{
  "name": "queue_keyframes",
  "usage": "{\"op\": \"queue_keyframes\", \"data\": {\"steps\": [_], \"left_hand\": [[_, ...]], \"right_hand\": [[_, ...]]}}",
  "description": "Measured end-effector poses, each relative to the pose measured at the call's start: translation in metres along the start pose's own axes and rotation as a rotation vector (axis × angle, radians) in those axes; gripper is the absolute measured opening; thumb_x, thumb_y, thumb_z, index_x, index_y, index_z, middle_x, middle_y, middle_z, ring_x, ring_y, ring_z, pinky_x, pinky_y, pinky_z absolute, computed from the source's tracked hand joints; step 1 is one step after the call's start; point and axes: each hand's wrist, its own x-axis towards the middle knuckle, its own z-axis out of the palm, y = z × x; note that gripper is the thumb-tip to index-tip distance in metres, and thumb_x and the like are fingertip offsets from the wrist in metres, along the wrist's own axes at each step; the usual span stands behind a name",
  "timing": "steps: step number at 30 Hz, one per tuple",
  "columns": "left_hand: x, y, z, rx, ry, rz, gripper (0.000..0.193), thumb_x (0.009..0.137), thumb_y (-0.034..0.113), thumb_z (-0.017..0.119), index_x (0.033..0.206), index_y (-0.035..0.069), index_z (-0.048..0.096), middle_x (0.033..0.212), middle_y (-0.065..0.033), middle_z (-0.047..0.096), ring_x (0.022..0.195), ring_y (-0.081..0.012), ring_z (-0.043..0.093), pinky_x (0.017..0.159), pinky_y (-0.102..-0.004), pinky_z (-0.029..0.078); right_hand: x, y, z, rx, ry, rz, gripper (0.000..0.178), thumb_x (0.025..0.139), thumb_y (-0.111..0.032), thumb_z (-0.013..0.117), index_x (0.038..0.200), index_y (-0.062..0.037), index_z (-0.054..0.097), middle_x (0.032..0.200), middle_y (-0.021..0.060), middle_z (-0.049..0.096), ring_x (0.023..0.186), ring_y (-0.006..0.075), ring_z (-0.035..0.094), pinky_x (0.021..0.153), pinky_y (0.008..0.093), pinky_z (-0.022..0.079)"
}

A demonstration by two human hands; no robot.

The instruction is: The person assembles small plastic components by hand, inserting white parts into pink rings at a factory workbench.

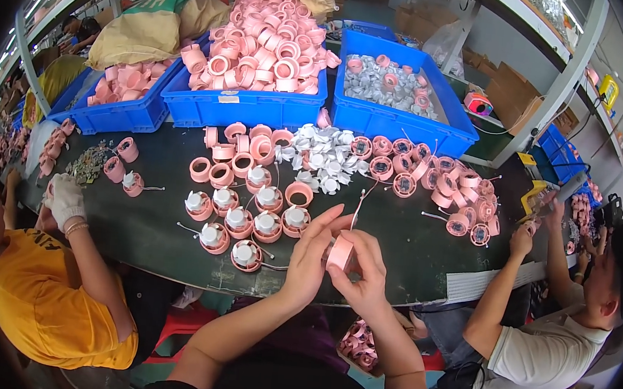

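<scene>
Above the table's front edge, my left hand (310,257) and my right hand (366,270) close together around one pink plastic ring (340,252). My right thumb and fingers grip its side, while my left fingers reach up behind it. A thin pale wire (358,207) sticks up over my fingertips; what is inside the ring is hidden. To the left of my hands stand pink rings with white finned caps (245,254) and short wires. Behind them lies a heap of loose white finned caps (324,155). Empty pink rings (242,163) stand beside that heap.
Pink housings with wires and dark insides (463,193) cover the table's right part. Blue bins hold pink rings (265,42) and white parts (387,86) at the back. A gloved co-worker (58,298) sits at left, another co-worker (542,348) at right. A metal post (559,75) rises back right.
</scene>
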Motion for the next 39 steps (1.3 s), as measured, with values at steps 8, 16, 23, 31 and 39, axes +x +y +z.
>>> {"op": "queue_keyframes", "data": {"steps": [8,16,23,31,39], "left_hand": [[-0.004,-0.007,-0.009,0.022,-0.114,0.058,0.047,0.093,0.017,0.030,0.136,-0.001,0.029,0.134,-0.0164,0.040,0.118,-0.0197,0.043,0.100,-0.0301,0.032],[0.008,-0.020,-0.018,0.309,-0.192,0.136,0.060,0.086,0.010,0.056,0.138,0.004,0.027,0.130,-0.0177,0.044,0.114,-0.0190,0.048,0.093,-0.0290,0.040],[0.013,-0.032,-0.034,1.634,-0.530,0.535,0.074,0.073,0.017,0.068,0.136,0.006,0.030,0.118,-0.0164,0.051,0.111,-0.0288,0.048,0.098,-0.0438,0.035],[0.086,-0.016,-0.015,1.639,-0.367,0.368,0.032,0.077,0.026,0.062,0.099,0.003,0.057,0.107,-0.0117,0.054,0.095,-0.0290,0.055,0.077,-0.0388,0.047],[0.177,-0.051,-0.063,1.863,-0.154,0.587,0.013,0.073,0.006,0.054,0.085,0.002,0.057,0.093,-0.0151,0.057,0.092,-0.0292,0.056,0.070,-0.0374,0.051]], "right_hand": [[-0.003,-0.004,0.004,-0.090,-0.054,-0.092,0.053,0.070,-0.009,0.072,0.117,0.0017,0.050,0.115,0.0169,0.048,0.101,0.0305,0.053,0.083,0.0349,0.046],[0.002,0.006,-0.013,-0.009,-0.260,0.093,0.064,0.070,-0.013,0.073,0.125,-0.0022,0.043,0.121,0.0158,0.046,0.102,0.0273,0.054,0.072,0.0317,0.052],[0.073,0.093,-0.080,-0.689,-0.083,0.048,0.054,0.069,-0.024,0.072,0.114,-0.0022,0.053,0.108,0.0146,0.056,0.095,0.0279,0.057,0.075,0.0374,0.049],[0.073,0.146,-0.069,-0.783,-0.101,0.303,0.046,0.064,-0.024,0.070,0.102,-0.0053,0.051,0.095,0.0161,0.057,0.082,0.0329,0.061,0.067,0.0422,0.051],[0.050,0.094,-0.050,-0.022,-0.077,0.394,0.043,0.079,-0.020,0.062,0.116,-0.0003,0.051,0.101,0.0131,0.054,0.076,0.0179,0.059,0.064,0.0303,0.051]]}}
